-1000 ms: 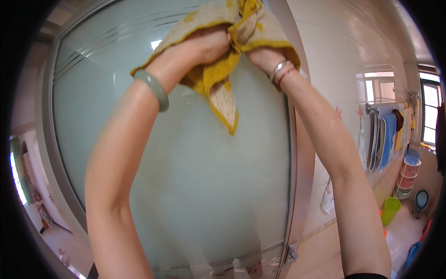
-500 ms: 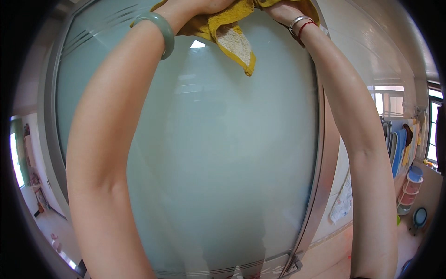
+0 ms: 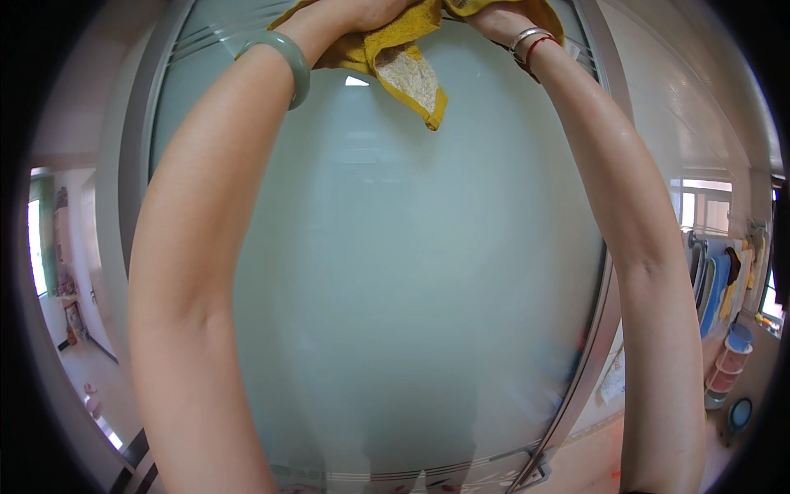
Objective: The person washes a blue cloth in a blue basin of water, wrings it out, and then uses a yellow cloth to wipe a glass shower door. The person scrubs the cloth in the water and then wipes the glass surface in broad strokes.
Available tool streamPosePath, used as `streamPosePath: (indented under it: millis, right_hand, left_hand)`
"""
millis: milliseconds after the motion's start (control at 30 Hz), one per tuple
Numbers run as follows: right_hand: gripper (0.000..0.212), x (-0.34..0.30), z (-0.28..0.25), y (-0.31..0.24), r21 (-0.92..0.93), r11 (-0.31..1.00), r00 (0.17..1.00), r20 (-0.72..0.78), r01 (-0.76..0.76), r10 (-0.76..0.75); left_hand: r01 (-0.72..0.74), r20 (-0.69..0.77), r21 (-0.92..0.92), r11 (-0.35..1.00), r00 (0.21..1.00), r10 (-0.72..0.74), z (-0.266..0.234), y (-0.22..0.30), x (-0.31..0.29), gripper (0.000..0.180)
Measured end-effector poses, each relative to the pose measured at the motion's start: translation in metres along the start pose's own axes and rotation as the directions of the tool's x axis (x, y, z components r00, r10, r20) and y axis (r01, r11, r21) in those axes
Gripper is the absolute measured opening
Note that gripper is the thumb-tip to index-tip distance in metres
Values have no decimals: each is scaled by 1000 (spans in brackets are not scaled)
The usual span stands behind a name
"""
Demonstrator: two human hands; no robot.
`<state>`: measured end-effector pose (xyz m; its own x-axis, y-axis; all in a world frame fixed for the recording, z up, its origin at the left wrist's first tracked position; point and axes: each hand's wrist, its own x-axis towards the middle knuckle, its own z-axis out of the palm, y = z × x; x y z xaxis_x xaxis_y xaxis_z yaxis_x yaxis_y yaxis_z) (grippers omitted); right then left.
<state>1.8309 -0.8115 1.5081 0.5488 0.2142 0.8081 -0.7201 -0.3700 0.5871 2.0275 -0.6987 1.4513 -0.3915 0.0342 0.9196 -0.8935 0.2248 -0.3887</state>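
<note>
Cloth point(image 3: 410, 76): 1 | left hand point(image 3: 377, 11), right hand point(image 3: 499, 22): 2, touching cloth, can't tell how closed | glass panel point(image 3: 428, 255): 1

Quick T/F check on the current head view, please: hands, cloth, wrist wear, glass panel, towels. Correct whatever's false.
1. The left hand and right hand are both at the yellow-edged cloth. True.
2. The cloth is at the bottom of the glass panel. False: it is near the top of the glass panel.
3. The green bangle is on the left wrist. True.
4. The red band is on the left wrist too. False: the red band is on the right wrist, beside a silver bangle.
5. The hanging towels are in the right part of the picture. True.
</note>
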Motion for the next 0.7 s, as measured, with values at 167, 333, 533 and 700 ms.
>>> streamPosePath:
  millis: [167,333,533,700]
  right_hand:
    - [52,36,11,-28,30,998,998,-14,57,-57]
    - [53,67,28,-52,47,993,994,-27,109,-108]
    - [54,106,49,-91,64,979,977,-109,192,-184]
    - [55,109,51,-113,174,982,997,-18,72,-70]
  left_hand:
    - [18,-35,18,1000,999,-18,-18,-32,-12,54]
    - [171,39,35,985,984,-172,-42,-56,-33,56]
    - [78,-27,151,986,997,-74,-36,-157,-39,48]
    - [176,46,95,980,982,-181,-34,-169,-51,55]
